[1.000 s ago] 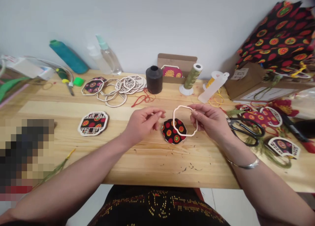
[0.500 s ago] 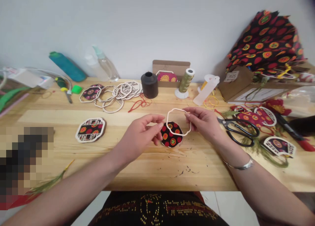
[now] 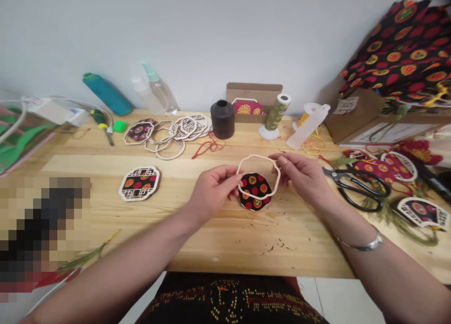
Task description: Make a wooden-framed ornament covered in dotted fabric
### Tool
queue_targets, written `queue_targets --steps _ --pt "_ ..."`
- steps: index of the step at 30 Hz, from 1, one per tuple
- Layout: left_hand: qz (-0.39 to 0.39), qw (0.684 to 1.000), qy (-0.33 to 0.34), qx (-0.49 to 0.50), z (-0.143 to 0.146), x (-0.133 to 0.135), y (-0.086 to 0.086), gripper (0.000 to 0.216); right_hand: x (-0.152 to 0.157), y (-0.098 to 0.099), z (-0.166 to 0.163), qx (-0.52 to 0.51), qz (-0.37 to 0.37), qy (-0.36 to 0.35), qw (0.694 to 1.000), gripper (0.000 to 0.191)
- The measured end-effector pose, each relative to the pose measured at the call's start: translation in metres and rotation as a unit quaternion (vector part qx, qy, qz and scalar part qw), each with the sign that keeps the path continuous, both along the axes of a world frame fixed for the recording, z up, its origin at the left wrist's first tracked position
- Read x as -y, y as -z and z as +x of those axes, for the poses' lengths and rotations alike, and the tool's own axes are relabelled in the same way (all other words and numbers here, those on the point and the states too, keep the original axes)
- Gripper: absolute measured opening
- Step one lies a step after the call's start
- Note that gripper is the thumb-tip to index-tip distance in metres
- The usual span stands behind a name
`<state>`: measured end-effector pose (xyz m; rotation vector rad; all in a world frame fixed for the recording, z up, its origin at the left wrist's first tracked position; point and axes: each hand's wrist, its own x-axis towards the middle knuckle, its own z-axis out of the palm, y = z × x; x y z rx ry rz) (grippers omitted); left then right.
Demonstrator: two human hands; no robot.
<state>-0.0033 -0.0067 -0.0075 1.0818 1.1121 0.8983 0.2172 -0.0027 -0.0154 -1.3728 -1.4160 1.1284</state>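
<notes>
A thin pale wooden frame [image 3: 259, 156] with a wavy outline is held tilted just above the table, between my two hands. My left hand [image 3: 218, 186] pinches its left edge between thumb and fingers. At the upper right edge, my right hand [image 3: 302, 176] grips it the same way. Directly beneath lies a dark piece covered in patterned fabric [image 3: 254, 204], with red dots and orange flowers, partly seen through the frame. Off to the left, a finished-looking lattice-framed piece [image 3: 140, 184] with the same fabric lies flat.
Several wooden lattice frames [image 3: 190, 126] lie behind, near a black thread cone [image 3: 222, 121] and a green thread spool [image 3: 277, 113]. Black-handled scissors [image 3: 384, 185] and tasselled ornaments [image 3: 421, 212] are at right. A cardboard box [image 3: 362, 119] holds patterned fabric. Dark scraps [image 3: 278, 245] lie in front.
My left hand has closed on the frame's left edge, where it was apart before. The frame now faces me more squarely. The whole view has shifted, moving the table things rightward.
</notes>
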Motion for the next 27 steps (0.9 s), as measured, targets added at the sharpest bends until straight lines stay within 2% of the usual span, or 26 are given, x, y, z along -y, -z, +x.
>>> queue_targets --steps 1,3,6,9,14,27 --pt "-0.001 1.000 -0.011 0.003 -0.001 -0.001 0.001 0.018 -0.002 -0.001 0.004 0.026 0.029 -0.006 0.999 0.033" --pt "-0.004 0.999 -0.033 0.019 -0.003 -0.004 0.002 0.019 -0.005 -0.003 0.012 0.087 0.075 -0.069 0.991 0.039" --pt "-0.014 0.994 -0.081 0.066 -0.006 -0.010 0.004 0.020 -0.006 -0.005 0.019 0.167 0.116 -0.209 0.957 0.073" --pt "-0.030 0.986 -0.121 0.109 -0.008 -0.015 0.004 0.019 -0.004 -0.003 0.019 0.222 0.140 -0.270 0.926 0.088" --pt "-0.075 0.978 -0.124 0.147 -0.009 -0.019 0.002 0.021 0.001 0.000 0.013 0.261 0.136 -0.302 0.907 0.093" --pt "-0.091 0.979 -0.104 0.150 -0.009 -0.018 0.001 0.023 0.003 0.000 0.008 0.276 0.127 -0.306 0.902 0.087"
